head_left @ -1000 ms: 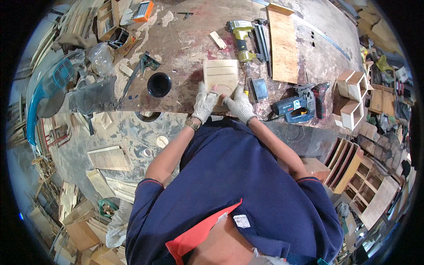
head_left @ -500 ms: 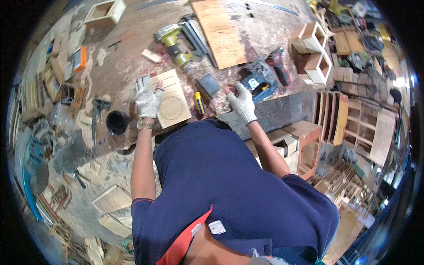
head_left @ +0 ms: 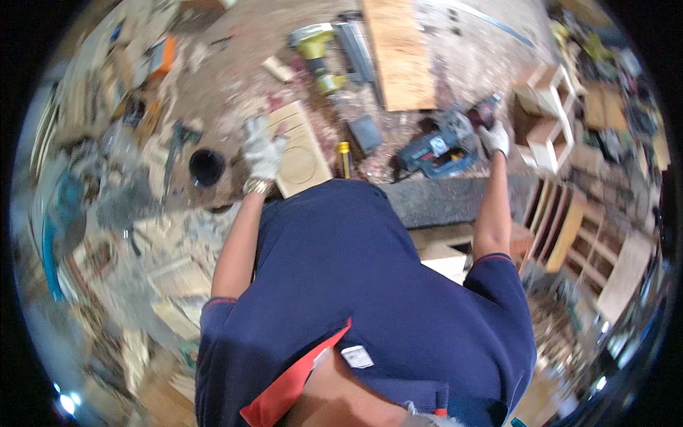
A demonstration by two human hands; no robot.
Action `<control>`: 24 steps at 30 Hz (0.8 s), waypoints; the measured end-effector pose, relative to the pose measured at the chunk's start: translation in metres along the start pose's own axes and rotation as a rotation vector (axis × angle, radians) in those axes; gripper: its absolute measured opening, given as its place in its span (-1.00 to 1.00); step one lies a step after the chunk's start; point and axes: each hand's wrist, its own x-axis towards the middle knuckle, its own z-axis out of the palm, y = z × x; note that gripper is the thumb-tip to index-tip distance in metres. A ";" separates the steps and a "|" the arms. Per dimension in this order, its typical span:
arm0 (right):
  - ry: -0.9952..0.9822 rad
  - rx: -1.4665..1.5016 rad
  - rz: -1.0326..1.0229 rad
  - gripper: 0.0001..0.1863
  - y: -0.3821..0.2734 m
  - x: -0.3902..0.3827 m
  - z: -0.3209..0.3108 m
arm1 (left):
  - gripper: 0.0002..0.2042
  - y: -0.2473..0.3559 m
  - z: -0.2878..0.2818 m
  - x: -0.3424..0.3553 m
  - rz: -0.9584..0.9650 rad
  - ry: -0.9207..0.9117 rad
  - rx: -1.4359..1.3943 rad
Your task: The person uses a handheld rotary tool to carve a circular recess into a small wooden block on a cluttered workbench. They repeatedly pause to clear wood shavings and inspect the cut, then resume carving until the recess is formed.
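My left hand (head_left: 264, 149), in a pale fingerless glove, lies with fingers apart on the left side of a light wooden board (head_left: 302, 167) with grooves and a circle marked on it. At the right, my gloved right hand (head_left: 494, 139) is closed round a red-and-black cordless drill (head_left: 484, 114). Beside it lies a blue jigsaw (head_left: 437, 156). Right of the board are a yellow tool (head_left: 346, 160) and a small dark-blue block (head_left: 366, 134). The picture is blurred by motion.
A green nail gun (head_left: 316, 57), long plywood strip (head_left: 398, 57), small offcut (head_left: 277, 69), dark round bowl (head_left: 207, 168) and hexagonal wooden boxes (head_left: 548, 135) lie about the workbench. A blue saw (head_left: 50, 242) stands far left. Timber pieces crowd the surroundings.
My right hand left the board and moved right, past the jigsaw, closing on the drill. My left hand stayed on the board, which now sits further left and tilted.
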 end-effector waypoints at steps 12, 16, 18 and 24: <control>0.051 0.925 -0.023 -0.81 -0.064 -0.118 -0.061 | -0.55 0.004 -0.020 0.028 0.014 -0.018 -0.077; -0.294 1.073 -0.060 -0.76 -0.133 -0.226 -0.097 | -0.55 0.007 -0.013 0.046 0.119 -0.005 -0.127; -0.440 0.944 -0.013 -0.68 -0.162 -0.274 -0.107 | -0.51 0.012 -0.008 0.046 0.155 -0.195 -0.153; -0.570 0.411 -0.384 -0.27 -0.228 -0.336 -0.119 | -0.43 0.016 -0.010 0.034 0.236 -0.028 -0.094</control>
